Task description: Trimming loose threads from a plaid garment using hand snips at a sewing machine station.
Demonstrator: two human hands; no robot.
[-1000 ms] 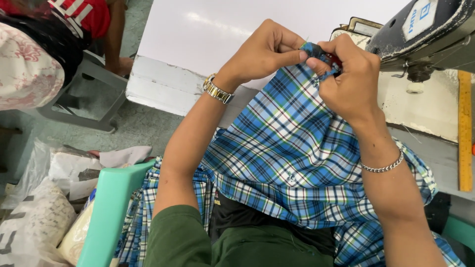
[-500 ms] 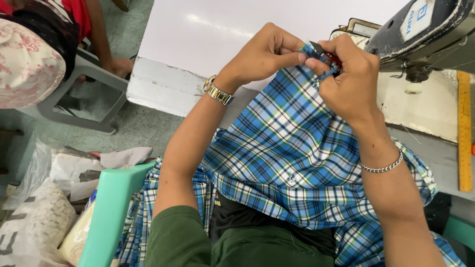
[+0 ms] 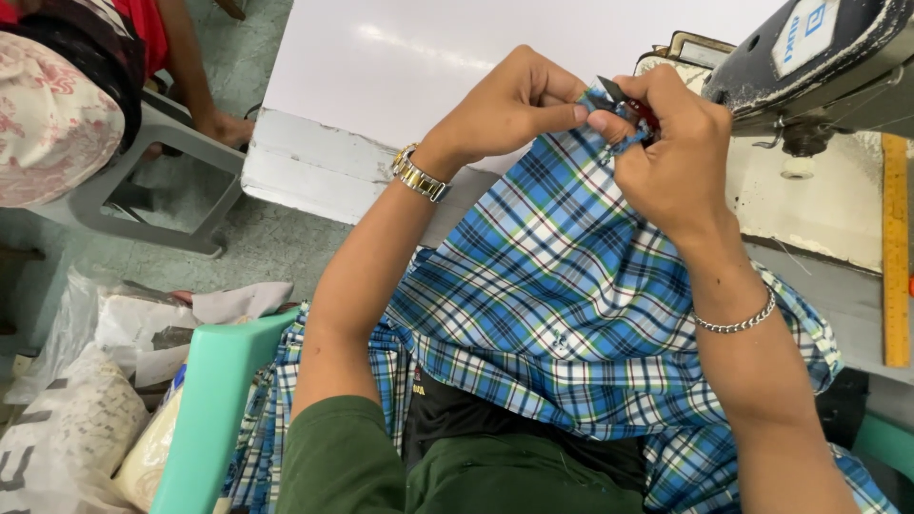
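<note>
Near the top centre of the frame, the left hand [image 3: 509, 109] pinches the upper edge of the blue plaid cloth [image 3: 562, 286], while the right hand [image 3: 671, 143] grips that edge along with a small dark-tipped cutter [image 3: 614, 92]. The cloth hangs down from both hands to the lap, checked in blue, white and green.

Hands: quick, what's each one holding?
Left hand: closed, pinching the blue plaid fabric.
Right hand: closed on small thread snips at the fabric's edge.

Two hands [image 3: 514, 109], one plaid cloth [image 3: 562, 295], one sewing machine [image 3: 809, 57], one ruler [image 3: 895, 247]
</note>
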